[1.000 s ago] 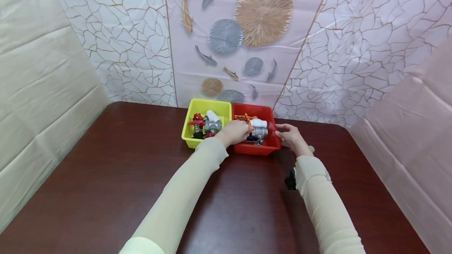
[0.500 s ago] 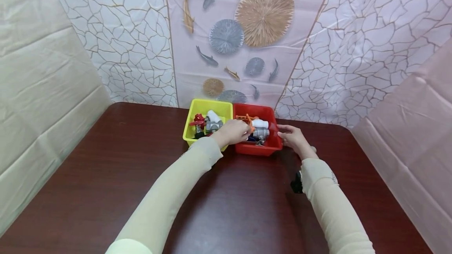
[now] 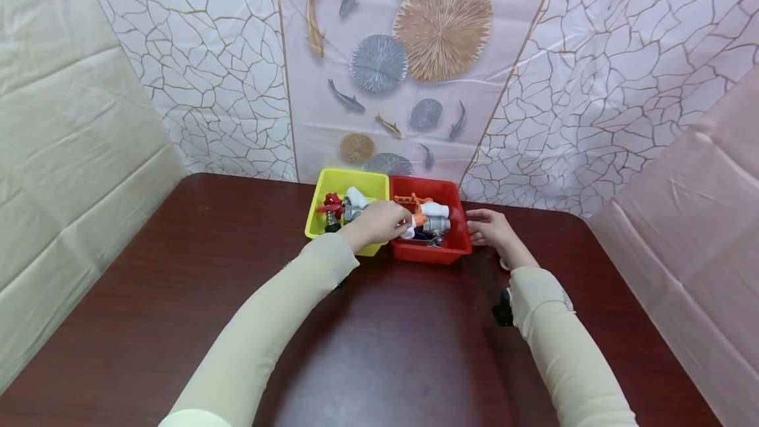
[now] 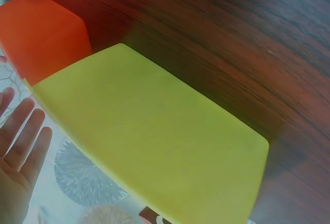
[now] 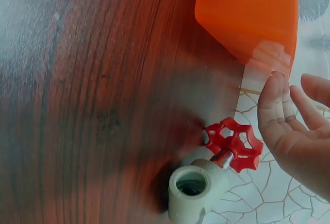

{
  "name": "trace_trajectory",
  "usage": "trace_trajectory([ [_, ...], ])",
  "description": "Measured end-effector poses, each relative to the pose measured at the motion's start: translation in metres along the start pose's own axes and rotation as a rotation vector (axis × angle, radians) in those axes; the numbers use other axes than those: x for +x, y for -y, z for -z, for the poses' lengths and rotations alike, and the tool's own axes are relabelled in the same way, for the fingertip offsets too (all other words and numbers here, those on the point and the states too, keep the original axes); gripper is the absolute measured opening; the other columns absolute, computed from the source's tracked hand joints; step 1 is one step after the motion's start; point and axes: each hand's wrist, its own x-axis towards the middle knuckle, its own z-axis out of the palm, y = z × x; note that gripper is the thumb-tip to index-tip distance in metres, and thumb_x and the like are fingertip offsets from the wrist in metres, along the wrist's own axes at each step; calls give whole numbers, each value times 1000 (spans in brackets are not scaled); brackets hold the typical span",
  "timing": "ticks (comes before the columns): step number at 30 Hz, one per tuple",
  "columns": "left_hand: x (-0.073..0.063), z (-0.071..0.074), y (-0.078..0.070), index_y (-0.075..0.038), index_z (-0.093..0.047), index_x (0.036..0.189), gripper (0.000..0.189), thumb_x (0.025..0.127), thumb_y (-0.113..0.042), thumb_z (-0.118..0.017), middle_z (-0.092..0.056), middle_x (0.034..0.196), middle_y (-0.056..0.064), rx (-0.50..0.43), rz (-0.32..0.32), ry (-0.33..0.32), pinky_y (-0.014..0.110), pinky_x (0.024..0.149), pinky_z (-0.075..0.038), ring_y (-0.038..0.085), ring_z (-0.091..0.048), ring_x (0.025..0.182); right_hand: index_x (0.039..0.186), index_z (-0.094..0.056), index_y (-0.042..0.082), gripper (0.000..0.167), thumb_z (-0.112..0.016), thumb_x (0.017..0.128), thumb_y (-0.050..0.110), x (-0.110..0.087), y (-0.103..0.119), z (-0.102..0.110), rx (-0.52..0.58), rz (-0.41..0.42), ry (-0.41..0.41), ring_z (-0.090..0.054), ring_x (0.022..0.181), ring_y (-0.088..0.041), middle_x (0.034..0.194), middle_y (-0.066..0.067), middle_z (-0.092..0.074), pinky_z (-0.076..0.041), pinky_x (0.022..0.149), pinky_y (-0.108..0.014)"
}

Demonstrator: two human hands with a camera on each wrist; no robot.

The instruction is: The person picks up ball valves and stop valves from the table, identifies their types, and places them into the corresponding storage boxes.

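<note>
My left hand (image 3: pixel 379 221) hangs over the seam between a yellow bin (image 3: pixel 311 219) and a red bin (image 3: pixel 429 254). Its fingertips are beside a white valve with an orange handle (image 3: pixel 419 218) in the red bin. In the left wrist view, the fingers (image 4: pixel 35 147) look straight and spread, with nothing seen between them; the thumb's grip is hidden. My right hand (image 3: pixel 492 229) is at the red bin's right side, fingers loosely bent. The right wrist view shows those fingertips by the bin's outer wall (image 5: pixel 247 18), holding nothing; whether they touch is unclear.
A pale valve (image 5: pixel 188 198) with a red handwheel (image 5: pixel 234 144) stands on the table near my right wrist. The yellow bin holds metal valves with red handles (image 3: pixel 332 201) and a white fitting (image 3: pixel 356 196). A white fitting (image 3: pixel 435 209) and a metal one (image 3: pixel 437 225) lie in the red bin.
My left hand has drawn a little leftward, uncovering more of the orange-handled valve and its white body. The right hand has shifted slightly right, away from the red bin's rim.
</note>
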Motion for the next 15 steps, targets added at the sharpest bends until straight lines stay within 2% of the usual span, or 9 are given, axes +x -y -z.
trace_trajectory([
  [4, -9, 3, 5, -13, -71, 95, 18, 94, -20, -55, -68, 85, 0, 8, -17, -27, 29, 69, -49, 13, -55, 71, 138, -34, -11, 46, -46, 97, 7, -4, 1, 6, -31, 25, 9, -62, 62, -8, 74, 3, -61, -56, 67, -27],
  [10, -21, 7, 16, -12, -71, 96, 18, 95, -20, -55, -69, 85, 0, 8, 13, -26, 30, 69, -49, 13, -58, 71, 135, -38, -11, 44, -46, 97, 9, -9, 2, 13, -105, 39, -20, -61, 63, -7, 74, 5, -61, -56, 67, -28],
  [15, -33, 7, 23, -13, -72, 96, 18, 94, -21, -56, -70, 87, -2, 28, 3, -40, 29, 71, -51, 12, -58, 73, 133, -40, -11, 42, -45, 97, 9, -10, 1, 18, -129, 40, -35, -60, 61, -6, 73, 5, -62, -55, 63, -27],
])
